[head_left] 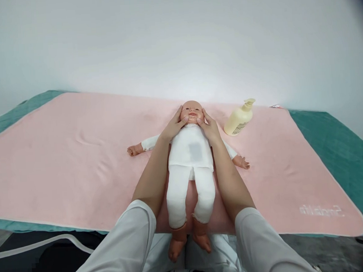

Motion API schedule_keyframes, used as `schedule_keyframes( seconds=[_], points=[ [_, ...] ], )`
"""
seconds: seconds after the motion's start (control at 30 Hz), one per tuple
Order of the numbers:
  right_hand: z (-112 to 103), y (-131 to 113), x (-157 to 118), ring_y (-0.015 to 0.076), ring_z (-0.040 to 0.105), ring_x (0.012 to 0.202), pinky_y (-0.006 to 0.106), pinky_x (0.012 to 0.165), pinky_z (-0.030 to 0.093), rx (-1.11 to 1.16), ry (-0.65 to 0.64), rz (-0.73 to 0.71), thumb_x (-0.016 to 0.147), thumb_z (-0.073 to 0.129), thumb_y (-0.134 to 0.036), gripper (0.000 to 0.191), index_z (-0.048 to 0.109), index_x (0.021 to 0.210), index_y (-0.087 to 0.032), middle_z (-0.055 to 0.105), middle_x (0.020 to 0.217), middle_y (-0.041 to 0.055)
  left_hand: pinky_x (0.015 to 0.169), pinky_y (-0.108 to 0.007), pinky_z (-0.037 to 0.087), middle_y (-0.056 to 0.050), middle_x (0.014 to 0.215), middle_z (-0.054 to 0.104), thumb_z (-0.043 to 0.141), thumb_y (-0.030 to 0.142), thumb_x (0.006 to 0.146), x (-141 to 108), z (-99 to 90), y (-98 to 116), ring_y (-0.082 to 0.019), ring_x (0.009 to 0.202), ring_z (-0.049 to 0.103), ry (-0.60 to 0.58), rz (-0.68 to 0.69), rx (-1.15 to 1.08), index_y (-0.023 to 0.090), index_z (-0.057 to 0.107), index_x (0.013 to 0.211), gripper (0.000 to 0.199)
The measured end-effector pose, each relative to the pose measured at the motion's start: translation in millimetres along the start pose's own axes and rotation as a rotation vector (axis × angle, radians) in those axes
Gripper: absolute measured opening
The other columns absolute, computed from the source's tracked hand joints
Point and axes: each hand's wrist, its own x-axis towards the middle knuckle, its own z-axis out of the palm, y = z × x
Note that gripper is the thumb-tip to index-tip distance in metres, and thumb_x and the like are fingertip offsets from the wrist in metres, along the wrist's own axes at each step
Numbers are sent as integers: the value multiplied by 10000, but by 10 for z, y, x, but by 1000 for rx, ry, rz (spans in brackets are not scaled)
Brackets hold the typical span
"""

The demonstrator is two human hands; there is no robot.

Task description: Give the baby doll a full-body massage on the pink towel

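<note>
A baby doll (190, 147) in white cloth lies on its back, its feet toward me and hanging past the near edge of the pink mat (63, 168). My left hand (176, 125) cups one side of the doll's head, thumb on its cheek. On the opposite side, my right hand (209, 126) rests against the head in the same way, thumb near the chin. Both hands have their fingers extended along the head rather than closed round it. The doll's arms stretch out to either side, passing behind my forearms. A grey patch marks its shirt front.
Right of the doll stands a pale yellow pump bottle (239, 118), slightly tilted in view. Under the mat is a green cover (338, 142), showing at both ends. A white wall (175, 42) rises behind. At lower left runs a pale tube (46, 242).
</note>
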Motion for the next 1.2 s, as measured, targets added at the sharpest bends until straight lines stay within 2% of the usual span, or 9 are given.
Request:
schedule_keyframes(
  seconds=[0.2, 0.43, 0.57, 0.67, 0.83, 0.97, 1.1, 1.2],
  points=[
    [-78, 66, 38, 247, 399, 1491, 428, 1250, 319, 5, -53, 7, 828, 592, -687, 901, 359, 1548, -198, 426, 1594, 49, 1272, -369, 185, 24, 1702, 105, 515, 634, 913, 17, -20, -22, -220, 1574, 145, -17, -20, -29, 292, 81, 1624, 901],
    [-107, 79, 46, 263, 406, 1485, 470, 1247, 329, 25, -70, -1, 851, 574, -672, 857, 363, 1543, -212, 448, 1580, 17, 1249, -352, 266, 29, 1704, 101, 458, 653, 936, 50, -26, -88, -211, 1557, 221, -46, -23, -72, 297, 20, 1622, 888],
    [-88, 89, 47, 255, 408, 1485, 464, 1217, 382, 68, -78, 47, 845, 559, -695, 878, 343, 1553, -223, 396, 1610, 17, 1239, -400, 303, 52, 1692, 154, 404, 698, 938, 64, -28, -132, -235, 1548, 248, -10, -61, -93, 334, 87, 1616, 833],
    [-76, 82, 45, 255, 409, 1485, 463, 1210, 392, 92, -85, 62, 841, 556, -703, 894, 328, 1560, -223, 349, 1633, 21, 1231, -429, 323, 42, 1682, 200, 398, 712, 934, 56, -25, -129, -257, 1539, 273, 15, -75, -128, 320, 134, 1615, 829],
    [-72, 11, 26, 264, 428, 1474, 451, 1222, 374, 73, -80, 51, 824, 569, -724, 945, 331, 1561, -183, 385, 1613, 64, 1239, -416, 309, 44, 1685, 191, 398, 736, 920, 32, -19, -70, -259, 1541, 269, 24, -67, -113, 328, 152, 1613, 841],
    [-45, -57, -8, 261, 410, 1486, 421, 1245, 335, -16, -42, 14, 774, 637, -725, 984, 369, 1547, -179, 419, 1592, 70, 1258, -386, 258, 17, 1698, 150, 476, 709, 904, 11, -5, -16, -240, 1555, 228, 0, -41, -52, 307, 113, 1622, 899],
    [6, -53, -23, 272, 473, 1441, 414, 1213, 382, -38, -4, 18, 733, 690, -710, 1045, 345, 1557, -168, 423, 1590, 100, 1270, -392, 217, -66, 1700, 148, 624, 647, 843, 28, 38, -33, -258, 1561, 207, 1, 6, -31, 231, 44, 1628, 1061],
    [31, -1, -9, 276, 493, 1420, 428, 1191, 405, -81, 16, 25, 724, 714, -677, 1038, 340, 1560, -190, 445, 1581, 103, 1278, -426, 180, -96, 1702, 128, 696, 612, 795, 73, 64, -96, -289, 1567, 171, 26, 46, -4, 224, 42, 1627, 1127]
  ],
)
